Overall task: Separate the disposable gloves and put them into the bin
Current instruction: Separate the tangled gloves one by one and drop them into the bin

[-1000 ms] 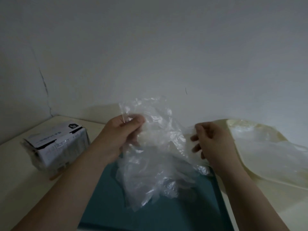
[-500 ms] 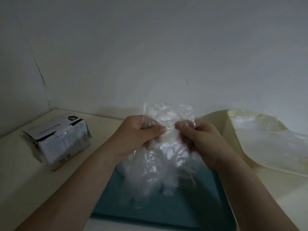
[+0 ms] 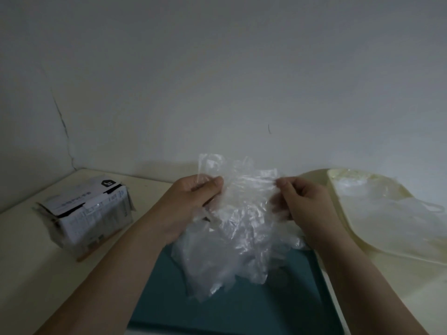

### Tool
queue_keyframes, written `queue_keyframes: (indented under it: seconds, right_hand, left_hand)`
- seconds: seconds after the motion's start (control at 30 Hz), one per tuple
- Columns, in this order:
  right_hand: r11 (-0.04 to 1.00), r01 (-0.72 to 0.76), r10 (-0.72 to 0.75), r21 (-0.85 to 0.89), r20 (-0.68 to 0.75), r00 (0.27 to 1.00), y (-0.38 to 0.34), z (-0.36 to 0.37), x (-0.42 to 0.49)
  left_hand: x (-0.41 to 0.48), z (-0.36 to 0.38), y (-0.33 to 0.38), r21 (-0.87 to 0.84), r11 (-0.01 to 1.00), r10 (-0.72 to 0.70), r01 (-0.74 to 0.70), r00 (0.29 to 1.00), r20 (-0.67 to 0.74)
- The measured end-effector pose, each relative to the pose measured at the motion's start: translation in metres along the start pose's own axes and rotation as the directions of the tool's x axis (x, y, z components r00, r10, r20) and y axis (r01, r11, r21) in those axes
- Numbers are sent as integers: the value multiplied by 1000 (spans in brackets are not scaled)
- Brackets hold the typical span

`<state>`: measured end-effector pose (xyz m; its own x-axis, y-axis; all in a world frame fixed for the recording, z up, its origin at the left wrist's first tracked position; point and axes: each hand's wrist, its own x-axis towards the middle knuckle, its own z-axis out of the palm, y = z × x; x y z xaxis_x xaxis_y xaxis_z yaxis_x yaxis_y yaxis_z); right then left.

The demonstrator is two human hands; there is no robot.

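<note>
- Left hand (image 3: 193, 201): thumb and curled fingers pinch the upper left edge of the gloves (image 3: 232, 238)
- Right hand (image 3: 302, 201): thumb and forefinger pinch the upper right edge of the same bunch; the other fingers are curled behind the plastic
- Gloves: 1 clear, crumpled bunch held up between the 2 hands in front of the wall (image 3: 217, 68), its lower end hanging above the tray (image 3: 242, 315); whether it touches the tray cannot be told
- Tray: teal, on the table (image 3: 36, 274), below both forearms
- Bin (image 3: 396, 252): cream, to the right, just beside the right hand; clear plastic (image 3: 391, 213) lies inside it
- Box (image 3: 89, 213): printed, flaps open, on the table to the left, well apart from the hands
</note>
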<state>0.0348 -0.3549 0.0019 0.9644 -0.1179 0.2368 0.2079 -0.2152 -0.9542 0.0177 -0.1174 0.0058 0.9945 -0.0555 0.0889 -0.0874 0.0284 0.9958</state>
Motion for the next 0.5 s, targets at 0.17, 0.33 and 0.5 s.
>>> queue_keyframes:
  seconds: [0.17,0.33,0.5]
  right_hand:
    - [992,127,-127,-7,-125,984,-31,-11,-6]
    - [985,149,-156,-91,-66,986,-71,-45,0]
    - [988,30,-13,-149,113,994,-100,-124,7]
  left_hand:
    - [-11,5,11,34,999,33,-31,998,-60]
    - [-21,32,24,53,998,46,-43,998,-48]
    - [-17,67,40,-52,995,-88,87,996,-8]
